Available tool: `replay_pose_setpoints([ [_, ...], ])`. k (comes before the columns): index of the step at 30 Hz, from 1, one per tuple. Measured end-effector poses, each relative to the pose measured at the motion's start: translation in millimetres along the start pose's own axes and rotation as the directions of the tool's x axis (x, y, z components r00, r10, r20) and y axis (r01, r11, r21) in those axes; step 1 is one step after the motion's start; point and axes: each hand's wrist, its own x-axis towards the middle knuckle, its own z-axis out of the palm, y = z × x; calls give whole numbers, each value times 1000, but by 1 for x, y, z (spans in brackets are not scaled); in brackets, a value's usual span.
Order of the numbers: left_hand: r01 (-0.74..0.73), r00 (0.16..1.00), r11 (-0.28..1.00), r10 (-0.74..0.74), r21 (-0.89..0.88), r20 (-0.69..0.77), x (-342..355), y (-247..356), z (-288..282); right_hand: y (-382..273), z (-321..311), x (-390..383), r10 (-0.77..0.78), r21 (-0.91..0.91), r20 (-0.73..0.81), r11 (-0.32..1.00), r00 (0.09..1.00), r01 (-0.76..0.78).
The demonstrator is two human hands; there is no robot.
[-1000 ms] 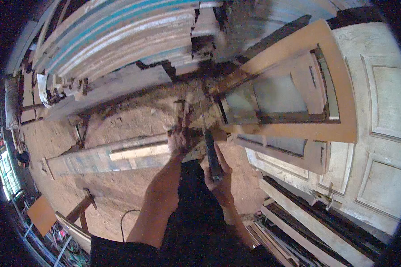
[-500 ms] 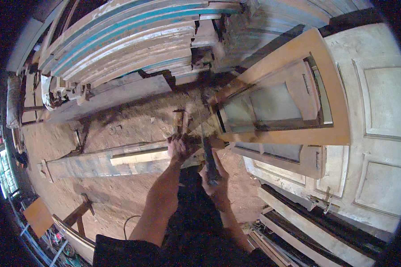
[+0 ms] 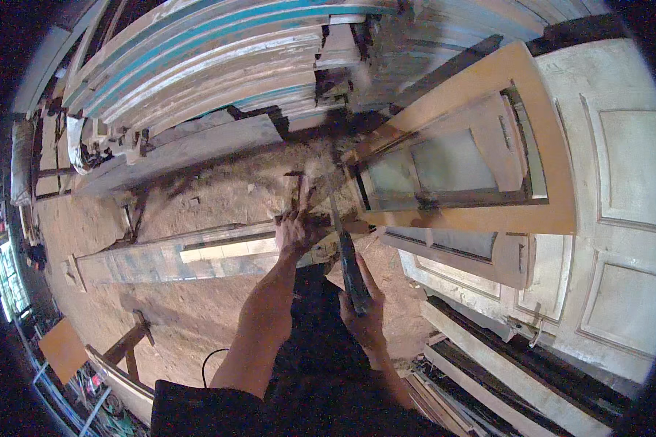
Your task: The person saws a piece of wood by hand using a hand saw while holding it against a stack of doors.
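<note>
Near the middle, my left hand (image 3: 294,233) is closed on a short piece of wood (image 3: 299,193) at the right end of a long weathered plank (image 3: 124,268), which carries a pale wooden strip (image 3: 222,250). Beside it, my right hand (image 3: 364,309) grips the dark handle of a long, thin-bladed tool (image 3: 348,258), apparently a saw, pointing away from me across the wood. Where the blade meets the wood is too blurred to make out exactly.
Stacked boards (image 3: 197,65) fill the far side. Orange-brown framed panels (image 3: 557,182) and a white panelled door (image 3: 627,167) lean at the right, with long timbers (image 3: 488,357) below them. A wooden trestle (image 3: 130,342), dirt floor (image 3: 168,328) and cluttered odds and ends (image 3: 80,400) lie at the left.
My right hand and the tool have moved back toward me and slightly right since half a second ago. My left hand stays in much the same place on the wood.
</note>
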Motion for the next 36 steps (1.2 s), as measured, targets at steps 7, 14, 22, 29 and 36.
replay_pose_setpoints([
  [7,-84,983,996,84,10,-161,-23,24,-34,-40,-41,-84,106,-46,16,993,994,-105],
  [14,-80,989,994,69,-75,-133,-17,20,-33,8,7,15,17,47,-3,999,1000,-17],
  [22,-43,992,998,38,-41,-124,-16,33,-34,-21,-27,-61,101,-111,-30,988,994,-104],
  [29,-194,917,978,209,80,-340,3,19,-21,25,1,20,22,41,17,999,1000,-23],
  [36,-24,994,992,12,-122,-105,-14,34,-44,-16,-35,-73,-18,-95,33,995,999,21],
])
